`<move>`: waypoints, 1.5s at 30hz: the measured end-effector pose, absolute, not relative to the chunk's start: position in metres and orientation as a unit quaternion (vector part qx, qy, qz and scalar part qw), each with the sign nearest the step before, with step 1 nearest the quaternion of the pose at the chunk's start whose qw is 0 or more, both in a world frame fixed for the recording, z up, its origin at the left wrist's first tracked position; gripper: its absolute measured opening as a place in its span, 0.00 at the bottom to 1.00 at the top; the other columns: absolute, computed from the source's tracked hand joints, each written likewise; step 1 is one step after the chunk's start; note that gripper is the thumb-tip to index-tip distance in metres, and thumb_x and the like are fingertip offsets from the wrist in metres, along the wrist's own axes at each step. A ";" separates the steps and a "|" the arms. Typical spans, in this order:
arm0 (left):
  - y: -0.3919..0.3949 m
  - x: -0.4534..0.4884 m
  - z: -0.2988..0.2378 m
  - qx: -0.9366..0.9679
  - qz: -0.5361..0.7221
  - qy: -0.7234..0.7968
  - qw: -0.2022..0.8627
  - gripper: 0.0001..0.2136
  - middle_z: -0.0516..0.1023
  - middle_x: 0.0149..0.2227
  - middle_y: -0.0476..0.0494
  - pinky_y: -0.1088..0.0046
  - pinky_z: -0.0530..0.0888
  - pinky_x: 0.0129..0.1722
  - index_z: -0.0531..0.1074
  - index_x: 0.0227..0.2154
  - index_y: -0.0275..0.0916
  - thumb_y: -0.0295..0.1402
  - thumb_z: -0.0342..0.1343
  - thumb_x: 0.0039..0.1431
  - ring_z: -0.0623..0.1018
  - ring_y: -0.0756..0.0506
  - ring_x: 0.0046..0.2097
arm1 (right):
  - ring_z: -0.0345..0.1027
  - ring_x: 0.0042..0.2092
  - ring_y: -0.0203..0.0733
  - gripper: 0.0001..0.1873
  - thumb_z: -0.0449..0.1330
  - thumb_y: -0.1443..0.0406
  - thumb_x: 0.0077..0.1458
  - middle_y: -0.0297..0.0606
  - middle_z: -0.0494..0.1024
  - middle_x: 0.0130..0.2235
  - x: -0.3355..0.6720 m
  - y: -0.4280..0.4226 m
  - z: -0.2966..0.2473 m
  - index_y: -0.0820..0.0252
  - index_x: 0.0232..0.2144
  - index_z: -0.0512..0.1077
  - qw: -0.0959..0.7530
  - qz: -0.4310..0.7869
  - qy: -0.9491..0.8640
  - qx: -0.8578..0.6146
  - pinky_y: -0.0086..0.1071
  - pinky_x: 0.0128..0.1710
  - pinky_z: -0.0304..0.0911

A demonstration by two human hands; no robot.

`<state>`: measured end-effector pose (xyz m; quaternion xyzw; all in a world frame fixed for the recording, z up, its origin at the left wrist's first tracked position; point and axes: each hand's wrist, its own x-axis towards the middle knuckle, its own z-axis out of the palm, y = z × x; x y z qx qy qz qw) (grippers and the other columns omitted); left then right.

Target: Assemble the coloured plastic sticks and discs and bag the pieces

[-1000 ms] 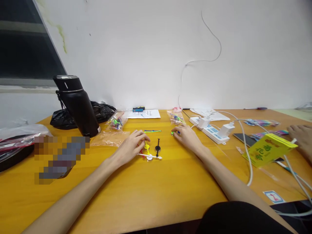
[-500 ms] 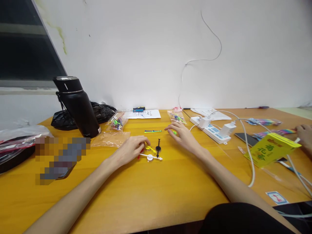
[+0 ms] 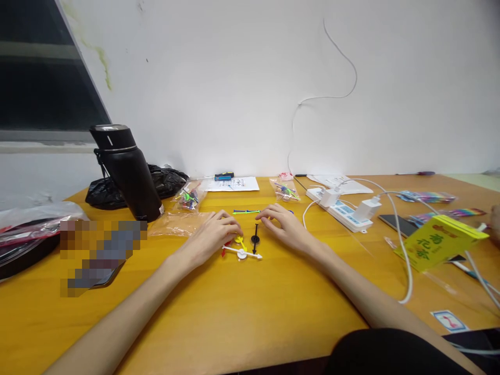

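My left hand (image 3: 214, 235) rests on the table with its fingers bent together at the yellow plastic spinner arrow (image 3: 242, 244), whose far end is hidden under the fingertips. Just below lie a white spinner arrow (image 3: 242, 253) and a red one (image 3: 223, 251), partly covered. A black spinner arrow (image 3: 255, 239) lies between my hands, pointing toward me. My right hand (image 3: 283, 226) hovers low with thumb and fingers apart, near the right end of a green and blue pair of arrows (image 3: 246, 212). A bit of blue shows behind its knuckles.
A black bottle (image 3: 130, 179) and a clear plastic bag (image 3: 177, 224) are on the left. Small bags of spinner parts (image 3: 189, 198) lie farther back. To the right are a power strip (image 3: 347, 213) with white cables and a yellow packet (image 3: 441, 242). Another person's hand shows at the right edge.
My right hand has moved left, toward the green and blue arrows. The yellow arrow has turned to point more toward me at my left fingers. The other person's hand has drawn back rightward.
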<state>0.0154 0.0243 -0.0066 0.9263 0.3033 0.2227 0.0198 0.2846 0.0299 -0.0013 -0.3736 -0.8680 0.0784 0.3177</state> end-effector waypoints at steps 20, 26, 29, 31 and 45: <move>0.010 0.025 0.007 0.836 0.384 0.360 0.155 0.08 0.76 0.43 0.43 0.62 0.70 0.48 0.71 0.42 0.42 0.36 0.48 0.71 0.73 0.43 0.45 | 0.71 0.47 0.43 0.10 0.54 0.61 0.68 0.39 0.78 0.44 0.270 0.020 0.006 0.54 0.45 0.74 0.384 0.167 -0.832 -0.365 0.41 0.50 0.66; 0.004 0.033 0.009 0.779 0.441 0.369 0.250 0.09 0.79 0.42 0.43 0.65 0.73 0.44 0.73 0.43 0.40 0.38 0.54 0.67 0.77 0.44 0.41 | 0.73 0.45 0.41 0.12 0.60 0.55 0.64 0.39 0.77 0.43 0.251 0.012 0.000 0.56 0.42 0.68 0.437 0.327 -0.764 -0.343 0.38 0.48 0.69; 0.001 0.036 0.008 0.763 0.459 0.363 0.275 0.08 0.79 0.39 0.44 0.68 0.74 0.41 0.73 0.40 0.39 0.38 0.56 0.66 0.78 0.46 0.40 | 0.75 0.42 0.42 0.15 0.61 0.53 0.62 0.38 0.79 0.40 0.243 0.010 -0.004 0.55 0.42 0.64 0.446 0.424 -0.717 -0.328 0.39 0.46 0.71; -0.001 0.037 0.009 0.760 0.469 0.356 0.275 0.08 0.79 0.37 0.45 0.69 0.75 0.40 0.73 0.38 0.39 0.38 0.56 0.66 0.78 0.46 0.38 | 0.77 0.41 0.42 0.17 0.61 0.52 0.62 0.38 0.81 0.38 0.240 0.009 -0.004 0.54 0.44 0.63 0.451 0.470 -0.689 -0.317 0.40 0.45 0.71; -0.002 0.038 0.002 0.817 0.424 0.326 0.215 0.05 0.80 0.37 0.47 0.72 0.74 0.37 0.76 0.40 0.40 0.34 0.56 0.66 0.79 0.48 0.38 | 0.71 0.30 0.35 0.21 0.67 0.49 0.54 0.35 0.78 0.30 0.236 0.014 -0.006 0.60 0.37 0.73 0.498 0.517 -0.610 -0.336 0.30 0.34 0.68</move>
